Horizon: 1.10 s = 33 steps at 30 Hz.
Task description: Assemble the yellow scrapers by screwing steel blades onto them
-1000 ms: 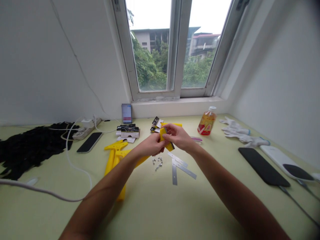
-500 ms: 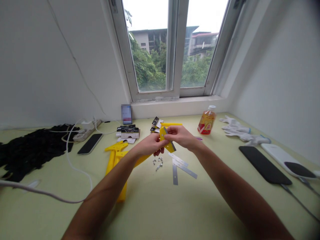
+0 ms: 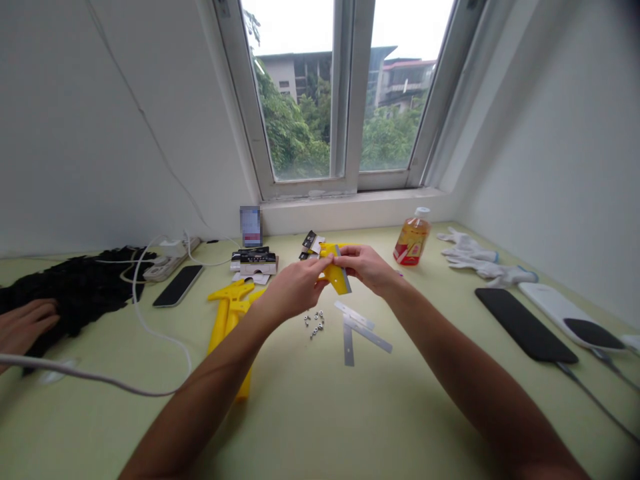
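Scraper head [image 3: 339, 281], yellow and raised above the table [image 3: 300, 413], sits between your two hands near the middle of the scene, with a grey blade [image 3: 346, 273] running along its right edge. Your left hand [image 3: 295, 287] has it from the left, thumb and fingers clamped on the yellow body; that hand covers whatever lies behind it, so you cannot tell how the handle runs. Your right hand [image 3: 370, 267] closes from the right, fingertips pinched together at the far end of the blade, where it meets the head. The step in hand looks like lining the blade up against the head; whether any screw holds it yet is too small to tell. The next move seems to call for keeping the blade flush with your left hand, so that your right can let go and pick up one of the loose screws [image 3: 319, 327] lying just on the near side of your hands. To the right of those, loose blades [image 3: 349, 343] lie partly crossed. Left of your left forearm, partly hidden by it, rest more yellow scrapers [image 3: 220, 327]. On the far side stand opened boxes [image 3: 256, 261], and farther right a bottle [image 3: 413, 240]. At the far left, another person's hand [image 3: 30, 320] rests on a black pile [image 3: 95, 280].
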Motion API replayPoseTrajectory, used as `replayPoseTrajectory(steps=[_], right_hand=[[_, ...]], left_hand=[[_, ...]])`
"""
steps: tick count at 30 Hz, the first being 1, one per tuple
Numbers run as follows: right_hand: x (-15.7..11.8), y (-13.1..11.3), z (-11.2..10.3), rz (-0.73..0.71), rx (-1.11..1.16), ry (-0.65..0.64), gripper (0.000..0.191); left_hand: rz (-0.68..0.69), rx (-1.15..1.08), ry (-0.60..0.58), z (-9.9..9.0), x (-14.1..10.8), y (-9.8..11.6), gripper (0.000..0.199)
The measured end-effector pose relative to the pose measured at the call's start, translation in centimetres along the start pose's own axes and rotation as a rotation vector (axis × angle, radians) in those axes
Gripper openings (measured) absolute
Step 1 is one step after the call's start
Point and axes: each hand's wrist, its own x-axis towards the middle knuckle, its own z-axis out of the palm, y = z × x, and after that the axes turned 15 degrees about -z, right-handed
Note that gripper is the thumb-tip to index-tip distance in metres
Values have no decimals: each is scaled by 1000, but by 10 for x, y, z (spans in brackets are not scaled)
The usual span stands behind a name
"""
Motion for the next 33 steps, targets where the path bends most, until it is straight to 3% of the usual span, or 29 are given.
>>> replayPoseTrajectory(steps=[7,12,14,18,20,27,33], right_hand=[[-4,-5,7,-21,7,25,25],[-2,-6,4,-120,16,-41,33],[-2,4,3,-174,-202,-154,32],[-7,39,14,-200,-892,-577,21],[-12,55,25,-206,-1027,-651,20],[-17,79,49,-246,-1248,-677,20],[-19,87,49,-313,-1341,-689,22]], left_hand=[[-12,79,58,-4,-1,0,52],[-47,-129,175,-22,3,-15,53],[-115,-246,215,-31,6,-26,52],[-244,-420,231,-40,10,-46,54],[-285,-483,229,-39,13,-51,56],[-366,-914,22,-28,17,-55,62],[-351,-1178,-119,-27,17,-54,44]])
